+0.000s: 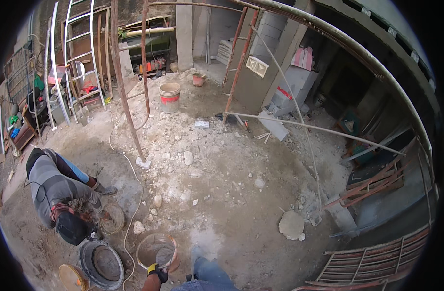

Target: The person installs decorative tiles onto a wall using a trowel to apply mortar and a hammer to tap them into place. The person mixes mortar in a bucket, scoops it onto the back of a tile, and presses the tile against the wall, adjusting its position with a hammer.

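Observation:
My left hand point(157, 272), in a yellow and black glove, is closed on the near rim of a plastic bucket point(171, 247) at bottom centre, with grey material inside it. My right hand is not in view. To the left a grey tub point(102, 262) stands beside a yellow bucket point(70, 276). A co-worker point(57, 189) in a grey top and dark cap bends over a round container point(113, 218), arm reaching down to it.
Metal scaffold poles point(132, 97) frame the rubble-strewn floor point(217, 184). A white cord point(139, 194) runs past the buckets. Further back stand a bucket point(169, 99) and ladders point(81, 68). Rusty metal frames point(365, 262) lie at right; a broken round slab point(291, 224) lies nearby.

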`<state>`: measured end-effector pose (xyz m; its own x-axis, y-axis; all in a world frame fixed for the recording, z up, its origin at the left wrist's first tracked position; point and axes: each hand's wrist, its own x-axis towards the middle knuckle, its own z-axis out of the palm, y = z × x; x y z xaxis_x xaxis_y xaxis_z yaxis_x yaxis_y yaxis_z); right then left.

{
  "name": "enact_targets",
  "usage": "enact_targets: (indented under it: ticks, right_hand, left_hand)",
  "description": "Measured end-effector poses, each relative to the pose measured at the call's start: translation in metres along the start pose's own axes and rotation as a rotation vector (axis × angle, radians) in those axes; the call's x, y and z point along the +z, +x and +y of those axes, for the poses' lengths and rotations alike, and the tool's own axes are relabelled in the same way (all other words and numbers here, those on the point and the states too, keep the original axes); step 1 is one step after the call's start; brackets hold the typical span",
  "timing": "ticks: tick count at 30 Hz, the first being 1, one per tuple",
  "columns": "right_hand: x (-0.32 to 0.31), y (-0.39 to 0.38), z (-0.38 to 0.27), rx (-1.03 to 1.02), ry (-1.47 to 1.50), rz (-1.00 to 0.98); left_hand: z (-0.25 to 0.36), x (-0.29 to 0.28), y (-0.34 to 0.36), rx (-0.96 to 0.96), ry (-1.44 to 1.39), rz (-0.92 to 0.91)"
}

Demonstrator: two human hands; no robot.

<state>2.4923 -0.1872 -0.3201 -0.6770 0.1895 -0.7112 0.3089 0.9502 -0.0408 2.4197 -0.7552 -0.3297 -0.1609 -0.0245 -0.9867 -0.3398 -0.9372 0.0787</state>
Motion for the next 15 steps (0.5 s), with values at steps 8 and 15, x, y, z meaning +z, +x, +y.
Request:
enact_targets:
  ticks: [8,15]
  right_hand:
    - [-0.253,0.173,-0.184,-0.088,0.676,0.027]
    - [-0.401,0.356,-0.253,-0.145,0.594,0.108]
  left_hand:
    - [0.129,0.357,-0.062,0.323,0.202,-0.112]
    - [0.235,0.602,-0.053,0.561,0.414,-0.084]
